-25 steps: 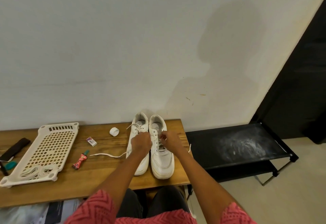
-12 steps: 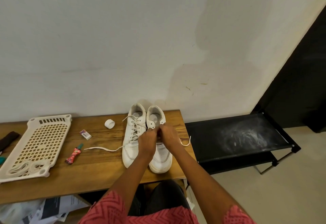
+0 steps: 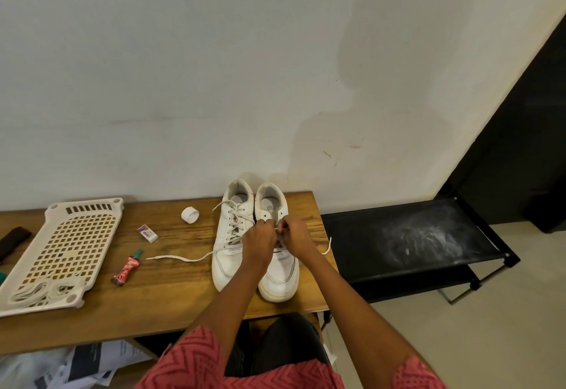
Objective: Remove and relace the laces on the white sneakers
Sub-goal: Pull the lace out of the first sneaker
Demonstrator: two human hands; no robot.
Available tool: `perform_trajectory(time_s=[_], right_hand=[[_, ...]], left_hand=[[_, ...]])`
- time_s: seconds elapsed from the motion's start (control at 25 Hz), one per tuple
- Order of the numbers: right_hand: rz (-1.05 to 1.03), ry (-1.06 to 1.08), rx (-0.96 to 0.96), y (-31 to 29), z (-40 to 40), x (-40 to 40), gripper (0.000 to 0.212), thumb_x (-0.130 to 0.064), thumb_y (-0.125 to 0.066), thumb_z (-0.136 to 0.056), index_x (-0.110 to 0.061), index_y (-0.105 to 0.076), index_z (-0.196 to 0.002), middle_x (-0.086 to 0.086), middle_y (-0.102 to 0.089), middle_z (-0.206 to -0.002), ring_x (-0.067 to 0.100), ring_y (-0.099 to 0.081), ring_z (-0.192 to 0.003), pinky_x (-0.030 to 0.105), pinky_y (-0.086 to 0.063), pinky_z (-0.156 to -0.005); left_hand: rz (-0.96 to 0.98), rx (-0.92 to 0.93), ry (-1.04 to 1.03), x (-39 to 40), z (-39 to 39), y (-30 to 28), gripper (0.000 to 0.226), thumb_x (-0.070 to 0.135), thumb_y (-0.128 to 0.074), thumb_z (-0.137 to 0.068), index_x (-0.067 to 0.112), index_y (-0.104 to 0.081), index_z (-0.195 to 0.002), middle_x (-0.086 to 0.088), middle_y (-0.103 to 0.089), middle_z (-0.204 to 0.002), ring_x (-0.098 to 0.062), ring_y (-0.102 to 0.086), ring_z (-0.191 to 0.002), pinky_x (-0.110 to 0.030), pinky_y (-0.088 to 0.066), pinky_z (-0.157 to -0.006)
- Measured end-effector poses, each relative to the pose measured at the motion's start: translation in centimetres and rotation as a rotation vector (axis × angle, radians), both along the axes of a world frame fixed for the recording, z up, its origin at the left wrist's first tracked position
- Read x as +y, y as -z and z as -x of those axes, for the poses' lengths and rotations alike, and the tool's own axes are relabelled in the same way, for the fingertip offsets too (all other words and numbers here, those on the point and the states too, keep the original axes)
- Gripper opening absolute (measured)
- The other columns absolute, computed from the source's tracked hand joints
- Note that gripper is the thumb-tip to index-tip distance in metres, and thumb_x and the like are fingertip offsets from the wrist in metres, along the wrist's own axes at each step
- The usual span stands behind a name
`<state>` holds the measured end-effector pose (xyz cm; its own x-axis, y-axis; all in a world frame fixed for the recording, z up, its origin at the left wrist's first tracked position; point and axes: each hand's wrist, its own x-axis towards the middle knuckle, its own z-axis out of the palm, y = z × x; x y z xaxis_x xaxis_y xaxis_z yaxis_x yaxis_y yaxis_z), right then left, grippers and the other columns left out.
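One wooden bench (image 3: 171, 303) is carrying everything, set against the wall, and one black shelf rack (image 3: 410, 244) is standing just beside its right end. One white perforated tray (image 3: 64, 247) is lying on the bench's left part, with a loose bundle of what looks like white lace (image 3: 43, 290) sitting at its near end.

Two white sneakers are standing side by side near the bench's right end, toes toward the person. The left sneaker (image 3: 228, 254) is looking laced, one loose lace end (image 3: 180, 258) trailing off to the left across the wood. The right sneaker (image 3: 280, 278) is the one being worked on. Both are likely holding their shape well and weighing little, so they are probably staying put under a light pull; a firmer tug may be calling for a steadying hold on the upper.

The two hands are meeting over the right sneaker's eyelets. The left hand (image 3: 258, 243) is curling its fingers in, and the right hand (image 3: 295, 238) is pinching something thin between them, most likely the lace; its tip (image 3: 327, 246) is dangling off to the right. That lace is soft, limp and light, best taken near its stiffer tip for threading.

Smaller items are numbering three: one red tube (image 3: 127, 269), one white ring-shaped roll (image 3: 190, 214) and one small eraser-like block (image 3: 147, 233).
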<state>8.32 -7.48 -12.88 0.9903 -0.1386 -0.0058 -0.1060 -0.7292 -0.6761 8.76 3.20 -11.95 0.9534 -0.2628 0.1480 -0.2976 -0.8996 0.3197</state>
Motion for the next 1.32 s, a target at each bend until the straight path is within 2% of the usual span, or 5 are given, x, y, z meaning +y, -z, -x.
perform_trajectory(time_s=[0.24, 0.4, 0.72, 1.0, 1.32], right_hand=[[-0.469, 0.242, 0.006, 1.3, 1.2, -1.0, 0.023, -0.001, -0.051, -0.093, -0.018, -0.053, -0.078, 0.006, -0.059, -0.085, 0.017, -0.059, -0.077, 0.024, -0.055, -0.068], [-0.217, 0.165, -0.082, 0.6, 0.8, -0.5, 0.009, 0.000, -0.055, -0.089, -0.008, -0.060, -0.090, 0.007, -0.061, -0.090, 0.018, -0.057, -0.083, 0.019, -0.049, -0.070], [0.374, -0.108, -0.085, -1.7, 0.6, 0.2, 0.023, -0.014, -0.059, -0.092, -0.007, -0.057, -0.114, 0.010, -0.060, -0.113, 0.021, -0.061, -0.097, 0.027, -0.051, -0.086], [-0.497, 0.470, -0.033, 0.6, 1.6, -0.1, 0.022, 0.000, -0.055, -0.089, -0.016, -0.056, -0.074, -0.005, -0.057, -0.076, 0.018, -0.058, -0.084, 0.035, -0.054, -0.082], [0.204, -0.002, -0.120, -1.3, 0.9, -0.2, 0.021, -0.018, -0.062, -0.090, -0.011, -0.060, -0.110, 0.005, -0.062, -0.111, 0.018, -0.059, -0.097, 0.027, -0.051, -0.081]], left_hand=[[0.326, 0.040, -0.048, 1.0, 0.4, 1.2, 0.006, 0.010, -0.052, -0.092, 0.005, -0.054, -0.089, -0.009, -0.056, -0.080, -0.019, -0.053, -0.071, -0.019, -0.033, -0.056], [0.502, 0.080, -0.091, 1.8, 0.3, 1.9, 0.009, 0.006, -0.057, -0.087, 0.008, -0.049, -0.086, -0.006, -0.053, -0.079, -0.020, -0.051, -0.073, -0.019, -0.033, -0.056], [0.004, -0.025, 0.065, -0.2, -0.6, -0.7, 0.020, 0.011, -0.049, -0.095, 0.012, -0.055, -0.114, -0.007, -0.062, -0.106, -0.018, -0.060, -0.093, -0.026, -0.049, -0.073], [0.388, 0.137, -0.349, 1.0, 1.7, 1.1, 0.019, 0.008, -0.052, -0.092, 0.006, -0.054, -0.111, -0.011, -0.059, -0.111, -0.025, -0.058, -0.098, -0.026, -0.037, -0.067], [-0.070, -0.094, -0.019, 0.2, 0.2, -0.3, 0.020, 0.017, -0.062, -0.089, 0.013, -0.057, -0.108, -0.006, -0.063, -0.104, -0.019, -0.061, -0.092, -0.029, -0.052, -0.066]])
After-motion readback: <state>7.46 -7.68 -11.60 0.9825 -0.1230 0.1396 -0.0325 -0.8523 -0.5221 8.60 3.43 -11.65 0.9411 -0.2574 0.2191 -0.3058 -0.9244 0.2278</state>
